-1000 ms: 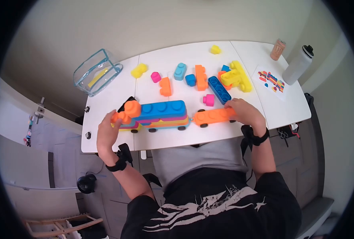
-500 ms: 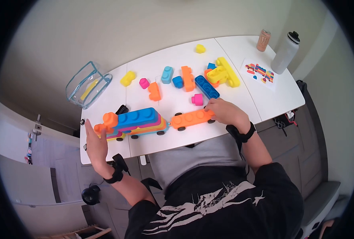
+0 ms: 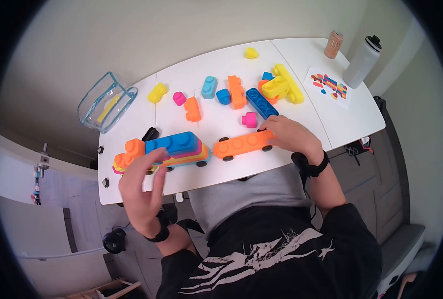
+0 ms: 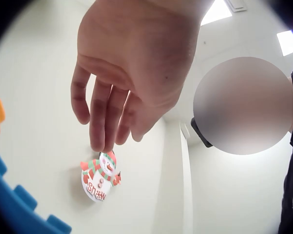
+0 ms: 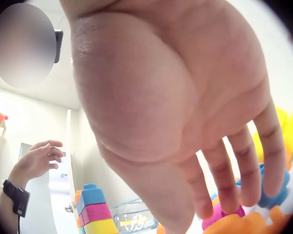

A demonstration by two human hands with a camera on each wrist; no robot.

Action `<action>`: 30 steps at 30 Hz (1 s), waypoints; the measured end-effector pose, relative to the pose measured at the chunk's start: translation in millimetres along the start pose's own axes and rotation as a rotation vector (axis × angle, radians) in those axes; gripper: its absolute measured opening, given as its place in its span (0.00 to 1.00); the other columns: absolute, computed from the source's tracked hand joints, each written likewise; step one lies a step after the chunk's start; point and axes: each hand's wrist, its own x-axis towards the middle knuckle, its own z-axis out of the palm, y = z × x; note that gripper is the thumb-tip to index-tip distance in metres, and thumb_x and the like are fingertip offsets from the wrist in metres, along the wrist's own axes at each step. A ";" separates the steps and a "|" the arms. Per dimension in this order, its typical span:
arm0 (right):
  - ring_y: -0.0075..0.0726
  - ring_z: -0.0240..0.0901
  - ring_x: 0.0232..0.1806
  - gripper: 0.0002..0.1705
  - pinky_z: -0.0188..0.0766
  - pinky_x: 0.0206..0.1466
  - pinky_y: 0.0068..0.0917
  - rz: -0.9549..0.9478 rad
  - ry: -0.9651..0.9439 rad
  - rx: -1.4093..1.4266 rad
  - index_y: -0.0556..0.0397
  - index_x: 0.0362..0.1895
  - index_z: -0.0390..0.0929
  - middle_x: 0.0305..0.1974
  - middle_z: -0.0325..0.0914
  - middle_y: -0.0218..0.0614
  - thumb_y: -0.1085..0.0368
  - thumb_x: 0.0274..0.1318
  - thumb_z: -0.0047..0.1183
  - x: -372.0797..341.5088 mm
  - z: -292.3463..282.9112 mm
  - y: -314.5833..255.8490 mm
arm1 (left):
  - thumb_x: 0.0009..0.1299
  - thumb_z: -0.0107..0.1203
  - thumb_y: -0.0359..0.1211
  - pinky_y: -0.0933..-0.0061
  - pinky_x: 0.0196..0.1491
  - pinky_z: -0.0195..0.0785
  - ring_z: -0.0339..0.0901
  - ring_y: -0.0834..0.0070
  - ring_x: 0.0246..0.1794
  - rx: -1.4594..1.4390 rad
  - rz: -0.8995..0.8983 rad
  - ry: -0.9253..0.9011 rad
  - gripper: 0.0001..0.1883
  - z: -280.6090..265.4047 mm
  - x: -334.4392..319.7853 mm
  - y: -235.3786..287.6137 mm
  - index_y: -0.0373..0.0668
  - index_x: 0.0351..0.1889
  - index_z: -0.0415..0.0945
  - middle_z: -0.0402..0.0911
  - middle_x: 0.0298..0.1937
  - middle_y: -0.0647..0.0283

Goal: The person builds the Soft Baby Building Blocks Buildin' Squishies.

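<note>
On the table stands a toy block train. Its blue, magenta, yellow and light blue stacked car [image 3: 179,144] joins a flat orange wagon [image 3: 244,143] on black wheels. At the far left end sit orange blocks [image 3: 126,154]. My left hand [image 3: 142,192] is raised in front of the stack, fingers extended, holding nothing; it hides part of the lower train. The left wrist view shows its fingers hanging loose. My right hand [image 3: 296,135] is at the wagon's right end, fingertips right at the orange edge. In the right wrist view its fingers are fairly straight and spread.
Loose blocks lie behind the train: a pink block [image 3: 250,119], a dark blue long block [image 3: 261,103], an orange block [image 3: 237,92] and a yellow piece [image 3: 292,85]. A clear bag [image 3: 106,102] stands left. A picture sheet [image 3: 329,87], bottle [image 3: 362,62] and can [image 3: 334,45] are right.
My left hand has let go of the orange blocks at the left end, opened and come toward me and rightward. My right hand has slid slightly outward along the orange wagon's end.
</note>
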 end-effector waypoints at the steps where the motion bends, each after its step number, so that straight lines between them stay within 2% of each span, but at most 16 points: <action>1: 0.47 0.77 0.65 0.25 0.75 0.69 0.39 0.006 0.027 -0.014 0.52 0.61 0.83 0.59 0.82 0.39 0.68 0.59 0.70 -1.0 -2.3 0.3 | 0.68 0.68 0.20 0.64 0.50 0.79 0.89 0.60 0.46 0.045 0.064 0.003 0.17 7.4 4.3 0.2 0.37 0.55 0.87 0.91 0.47 0.54; 3: 0.47 0.79 0.64 0.25 0.76 0.68 0.39 0.009 0.053 -0.035 0.51 0.61 0.83 0.58 0.83 0.39 0.68 0.60 0.70 -1.3 -8.6 1.7 | 0.67 0.69 0.21 0.64 0.50 0.78 0.88 0.59 0.46 0.029 0.087 -0.035 0.17 17.2 9.3 0.5 0.38 0.54 0.87 0.91 0.48 0.56; 5: 0.47 0.82 0.59 0.22 0.79 0.62 0.39 0.094 0.133 0.016 0.49 0.58 0.83 0.55 0.84 0.39 0.66 0.60 0.71 -0.3 -13.3 3.6 | 0.68 0.70 0.24 0.63 0.47 0.76 0.86 0.59 0.44 0.030 0.154 -0.093 0.15 24.7 16.5 3.9 0.42 0.52 0.87 0.91 0.46 0.60; 8: 0.47 0.83 0.56 0.19 0.81 0.58 0.40 0.137 0.230 -0.056 0.48 0.55 0.83 0.53 0.85 0.38 0.65 0.61 0.71 6.8 -15.9 14.9 | 0.68 0.70 0.24 0.64 0.47 0.76 0.87 0.60 0.43 0.016 0.167 -0.145 0.13 37.2 22.6 7.1 0.40 0.50 0.87 0.91 0.45 0.59; 9: 0.45 0.83 0.60 0.17 0.81 0.58 0.41 0.170 0.237 -0.086 0.48 0.52 0.84 0.54 0.84 0.38 0.63 0.60 0.72 10.5 -14.8 17.6 | 0.69 0.70 0.25 0.64 0.46 0.76 0.87 0.60 0.43 0.008 0.194 -0.141 0.12 43.8 23.2 3.2 0.41 0.50 0.87 0.91 0.44 0.60; 13: 0.47 0.83 0.56 0.19 0.80 0.58 0.40 0.187 0.269 -0.149 0.47 0.52 0.84 0.53 0.83 0.38 0.64 0.58 0.74 21.3 -2.1 24.9 | 0.70 0.69 0.25 0.64 0.45 0.77 0.88 0.63 0.43 -0.018 0.196 -0.199 0.12 61.9 26.5 -3.2 0.42 0.51 0.86 0.90 0.44 0.60; 15: 0.48 0.82 0.56 0.17 0.80 0.58 0.41 0.223 0.300 -0.141 0.49 0.47 0.86 0.53 0.81 0.39 0.64 0.55 0.76 25.9 1.8 21.9 | 0.71 0.69 0.30 0.63 0.43 0.75 0.84 0.62 0.38 0.000 0.228 -0.157 0.11 68.6 28.2 -5.8 0.45 0.50 0.86 0.88 0.39 0.62; 18: 0.50 0.82 0.55 0.13 0.80 0.58 0.42 0.191 0.347 -0.105 0.52 0.43 0.86 0.53 0.82 0.40 0.66 0.55 0.76 32.5 13.0 33.2 | 0.72 0.68 0.31 0.62 0.43 0.75 0.85 0.61 0.39 0.011 0.212 -0.177 0.10 70.2 30.9 -6.3 0.45 0.50 0.86 0.88 0.40 0.62; 22: 0.50 0.84 0.51 0.12 0.83 0.55 0.41 0.140 0.422 -0.064 0.56 0.42 0.86 0.52 0.83 0.41 0.68 0.56 0.75 31.3 14.5 38.4 | 0.73 0.68 0.28 0.64 0.43 0.77 0.87 0.64 0.40 0.036 0.204 -0.191 0.10 70.8 32.5 -6.6 0.42 0.51 0.86 0.89 0.41 0.59; 25: 0.48 0.87 0.48 0.11 0.86 0.52 0.38 0.195 0.517 0.079 0.58 0.44 0.86 0.52 0.84 0.43 0.71 0.58 0.73 25.9 5.1 34.8 | 0.73 0.68 0.29 0.64 0.43 0.77 0.87 0.63 0.40 0.020 0.208 -0.181 0.10 75.4 32.0 -6.6 0.43 0.51 0.86 0.89 0.41 0.59; 28: 0.49 0.87 0.47 0.11 0.87 0.51 0.37 0.088 0.626 0.206 0.60 0.45 0.85 0.51 0.85 0.45 0.73 0.60 0.71 11.6 -9.7 21.2 | 0.73 0.68 0.29 0.64 0.42 0.77 0.87 0.63 0.40 0.029 0.213 -0.198 0.11 76.0 32.6 -6.3 0.43 0.52 0.86 0.89 0.41 0.59; 30: 0.42 0.88 0.49 0.09 0.88 0.51 0.35 0.022 0.633 0.304 0.61 0.47 0.83 0.50 0.85 0.43 0.73 0.65 0.68 4.0 -17.1 13.2 | 0.73 0.68 0.29 0.64 0.43 0.78 0.87 0.63 0.40 0.046 0.191 -0.222 0.11 77.0 32.9 -6.7 0.42 0.52 0.86 0.89 0.42 0.59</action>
